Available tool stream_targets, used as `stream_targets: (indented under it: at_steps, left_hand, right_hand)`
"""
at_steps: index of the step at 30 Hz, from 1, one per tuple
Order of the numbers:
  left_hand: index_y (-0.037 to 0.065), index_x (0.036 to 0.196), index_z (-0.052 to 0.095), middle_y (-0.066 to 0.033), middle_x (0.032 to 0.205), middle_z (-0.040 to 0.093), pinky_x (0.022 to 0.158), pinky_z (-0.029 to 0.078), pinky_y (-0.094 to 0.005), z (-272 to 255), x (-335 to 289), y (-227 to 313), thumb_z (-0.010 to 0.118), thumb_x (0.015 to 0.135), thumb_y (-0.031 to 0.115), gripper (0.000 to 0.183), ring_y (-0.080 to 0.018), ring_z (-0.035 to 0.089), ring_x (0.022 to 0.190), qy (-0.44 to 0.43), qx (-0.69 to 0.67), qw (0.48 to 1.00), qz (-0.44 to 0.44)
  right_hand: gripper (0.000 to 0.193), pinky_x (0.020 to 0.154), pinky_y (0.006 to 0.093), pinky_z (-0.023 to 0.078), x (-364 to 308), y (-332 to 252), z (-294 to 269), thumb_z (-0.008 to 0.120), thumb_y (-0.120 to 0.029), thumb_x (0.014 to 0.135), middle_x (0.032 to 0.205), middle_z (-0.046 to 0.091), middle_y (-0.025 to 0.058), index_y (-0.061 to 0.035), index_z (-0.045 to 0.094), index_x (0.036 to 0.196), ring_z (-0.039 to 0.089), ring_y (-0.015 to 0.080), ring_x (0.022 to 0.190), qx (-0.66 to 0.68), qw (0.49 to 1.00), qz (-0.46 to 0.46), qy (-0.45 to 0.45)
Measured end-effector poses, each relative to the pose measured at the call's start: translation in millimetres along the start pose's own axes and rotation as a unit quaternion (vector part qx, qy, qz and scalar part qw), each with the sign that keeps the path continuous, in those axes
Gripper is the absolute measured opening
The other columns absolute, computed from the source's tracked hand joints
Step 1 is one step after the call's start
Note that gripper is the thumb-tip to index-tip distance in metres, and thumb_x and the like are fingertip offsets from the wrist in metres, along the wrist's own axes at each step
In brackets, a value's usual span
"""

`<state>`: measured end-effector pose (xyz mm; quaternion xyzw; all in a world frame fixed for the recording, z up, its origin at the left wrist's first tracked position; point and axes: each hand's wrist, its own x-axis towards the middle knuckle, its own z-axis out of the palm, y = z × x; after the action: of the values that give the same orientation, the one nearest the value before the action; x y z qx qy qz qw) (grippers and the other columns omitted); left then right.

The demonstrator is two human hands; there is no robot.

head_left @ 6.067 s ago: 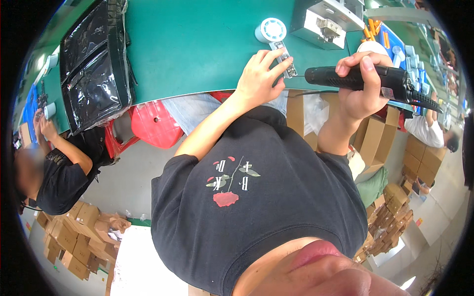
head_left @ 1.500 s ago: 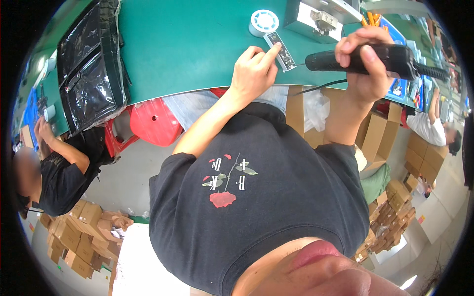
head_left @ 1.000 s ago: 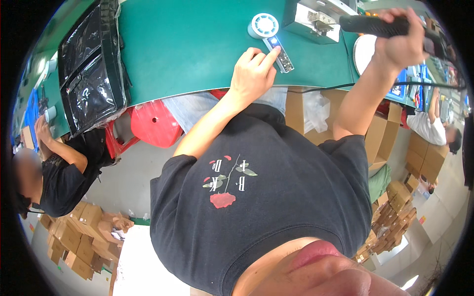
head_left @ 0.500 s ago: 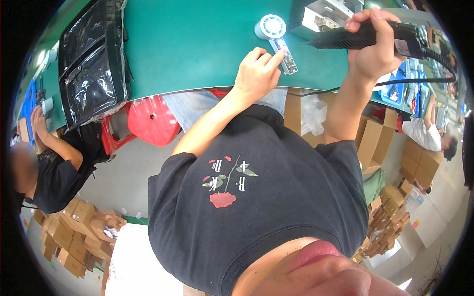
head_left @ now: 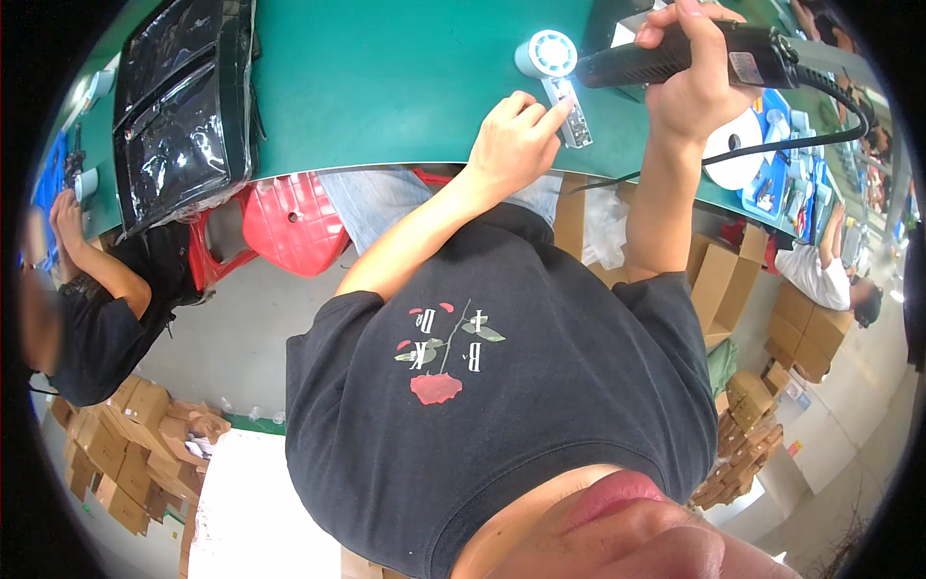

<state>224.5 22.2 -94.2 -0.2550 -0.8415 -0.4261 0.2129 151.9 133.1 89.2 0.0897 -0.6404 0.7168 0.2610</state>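
A small handheld fan (head_left: 551, 54) lies on the green table, its round pale-blue grille toward the far side and its open handle (head_left: 578, 127) toward me, with small parts or a circuit board showing inside. My left hand (head_left: 513, 142) has its fingers bent and a fingertip on the handle, holding it against the table. A black corded electric screwdriver (head_left: 632, 67) is wrapped in my right hand (head_left: 702, 85). It lies nearly level, its front end beside the fan where grille and handle meet. The tip itself is too small to make out.
A black glossy bag (head_left: 183, 106) lies on the table's left. A box stands behind the screwdriver, and a blue tray (head_left: 767, 188) with parts sits at the right. The black cord (head_left: 801, 143) crosses my right wrist. Co-workers sit at both sides; a red stool (head_left: 294, 224) stands below.
My right hand has brought the screwdriver leftward and a little lower, so its front end is now close to the fan. The left hand stays on the fan's handle.
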Motion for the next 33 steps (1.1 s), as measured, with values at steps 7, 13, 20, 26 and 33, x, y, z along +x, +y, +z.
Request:
stream_targets:
  at_steps: [7,13,20,26,33]
  left_hand:
    - [0.003,0.121,0.07,-0.0083,0.077,0.061,0.073,0.055,-0.0379,-2.0,3.3,1.2,0.071,0.076,-0.001,0.045,-0.0268,0.062,0.082,0.017,-0.006,1.0,0.009]
    - [0.005,0.123,0.07,-0.009,0.083,0.065,0.077,0.055,-0.0392,-2.3,0.4,1.0,0.071,0.076,0.003,0.047,-0.0283,0.062,0.09,-0.01,0.003,1.0,-0.003]
    - [0.003,0.121,0.07,-0.0086,0.077,0.062,0.072,0.055,-0.0376,-2.2,3.2,0.9,0.071,0.076,-0.002,0.045,-0.0267,0.062,0.081,0.018,-0.004,1.0,0.008]
    - [0.004,0.123,0.07,-0.009,0.079,0.064,0.074,0.055,-0.0383,-0.6,0.5,0.7,0.07,0.075,0.001,0.048,-0.0274,0.062,0.085,0.006,0.0,1.0,0.004]
    - [0.003,0.124,0.069,-0.0093,0.081,0.065,0.076,0.054,-0.0388,-0.3,0.0,1.3,0.07,0.075,0.002,0.049,-0.0279,0.062,0.087,0.005,0.015,1.0,0.015]
  right_hand:
    - [0.007,0.055,0.0268,0.051,-1.4,6.4,-3.2,0.066,-0.002,0.093,0.071,0.064,0.0109,0.0006,0.061,0.089,0.059,0.0157,0.053,-0.007,0.999,-0.026,-0.02]
    - [0.007,0.055,0.0261,0.05,-5.0,-1.0,6.8,0.066,-0.001,0.092,0.07,0.063,0.01,-0.0006,0.06,0.089,0.059,0.0157,0.053,-0.014,1.0,-0.014,-0.012]
    - [0.011,0.054,0.0253,0.049,-10.0,15.6,-0.3,0.065,0.0,0.092,0.072,0.061,0.0092,-0.0024,0.055,0.095,0.057,0.0147,0.054,0.025,0.999,-0.033,-0.024]
    - [0.013,0.053,0.0243,0.048,-16.6,20.6,-7.6,0.067,0.0,0.092,0.073,0.061,0.0085,-0.0031,0.054,0.093,0.057,0.0131,0.054,-0.003,0.997,-0.04,-0.065]
    - [0.012,0.057,0.0259,0.051,-18.9,18.6,-6.2,0.068,-0.003,0.092,0.076,0.066,0.011,-0.0014,0.058,0.099,0.061,0.0144,0.058,-0.016,0.999,-0.029,-0.036]
